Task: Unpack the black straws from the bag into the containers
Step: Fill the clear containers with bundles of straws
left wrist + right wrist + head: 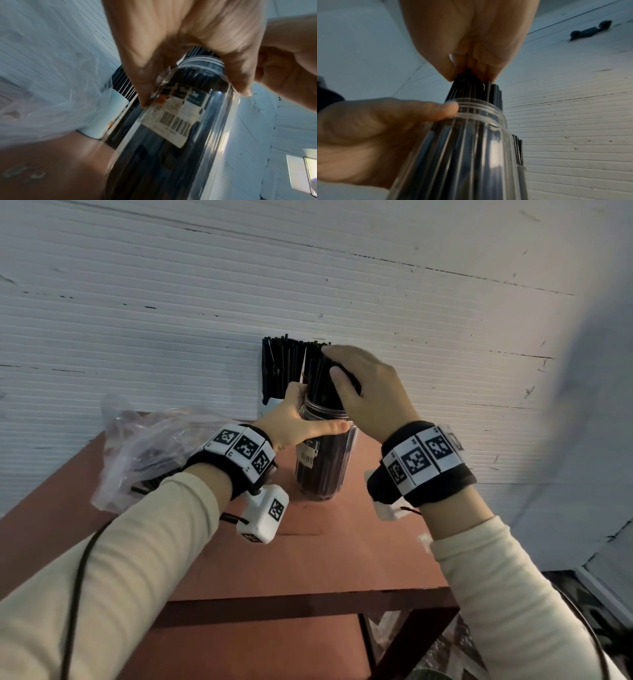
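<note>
A clear plastic jar [323,463] [171,142] [471,155] packed with black straws [318,381] [471,89] stands on the reddish table [308,549]. My left hand [294,419] [180,54] grips the jar just below its threaded neck, thumb across the front. My right hand [356,385] [471,56] holds the upper ends of the straw bunch from above, fingers curled round them. Behind the jar stands a second container [270,405] [106,115], white-labelled, also full of black straws [279,364]. The crumpled clear bag [144,446] [42,94] lies at the left with a few straws inside.
A white ribbed wall [445,320] rises right behind the containers. The table's front edge [308,594] is close to me, with a dark frame below. A cable runs along my left sleeve [102,570].
</note>
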### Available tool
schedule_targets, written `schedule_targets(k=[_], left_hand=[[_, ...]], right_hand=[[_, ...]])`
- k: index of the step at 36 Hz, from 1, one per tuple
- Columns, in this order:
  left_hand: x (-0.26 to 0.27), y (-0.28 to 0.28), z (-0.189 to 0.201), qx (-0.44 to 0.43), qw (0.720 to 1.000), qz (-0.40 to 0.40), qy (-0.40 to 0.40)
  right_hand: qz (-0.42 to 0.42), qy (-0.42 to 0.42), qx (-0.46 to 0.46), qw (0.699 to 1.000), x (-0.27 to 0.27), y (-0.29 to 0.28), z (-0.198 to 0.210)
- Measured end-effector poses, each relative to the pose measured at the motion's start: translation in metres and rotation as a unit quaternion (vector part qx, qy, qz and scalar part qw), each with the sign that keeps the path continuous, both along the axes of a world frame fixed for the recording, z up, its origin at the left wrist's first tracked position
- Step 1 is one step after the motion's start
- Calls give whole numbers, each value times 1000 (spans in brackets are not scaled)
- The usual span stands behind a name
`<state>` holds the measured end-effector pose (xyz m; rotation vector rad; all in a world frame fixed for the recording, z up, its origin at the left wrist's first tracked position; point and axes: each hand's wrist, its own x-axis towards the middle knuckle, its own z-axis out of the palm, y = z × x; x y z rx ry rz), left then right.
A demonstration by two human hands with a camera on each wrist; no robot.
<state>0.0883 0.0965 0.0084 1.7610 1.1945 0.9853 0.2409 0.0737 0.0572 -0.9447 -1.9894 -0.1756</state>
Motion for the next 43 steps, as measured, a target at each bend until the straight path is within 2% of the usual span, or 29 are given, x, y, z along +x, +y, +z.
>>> schedule_targets(k=[8, 14, 20, 26, 29, 33, 36, 38, 40, 43], left_hand=[[2, -3, 1, 6, 1000, -11, -19], [0, 1, 0, 13, 1000, -1, 7], [-1, 5, -1, 20, 999, 6, 34], [-4, 0, 1, 22, 999, -17, 42], [-12, -4, 4, 2, 999, -38, 30], [-39, -14, 15, 64, 992, 11, 111], [-64, -33, 33, 124, 982, 59, 129], [-84, -46, 43, 153, 976, 85, 131], [-105, -57, 48, 174, 969, 108, 136], [-135, -69, 47, 173, 959, 144, 169]], right_hand=[[-29, -7, -6, 1000, -4, -7, -10], [-42, -57, -8, 997, -15, -7, -12], [-64, -48, 5, 997, -17, -9, -16], [-28, -29, -45, 998, -14, -11, -5], [-9, -10, -32, 999, -15, -16, 2], [27, 52, 45, 997, -24, -28, 3], [56, 50, 56, 996, -35, -36, -3], [75, 26, 20, 997, -44, -39, -9], [93, -32, -64, 993, -54, -42, -17], [95, -149, -221, 959, -70, -46, -29]])
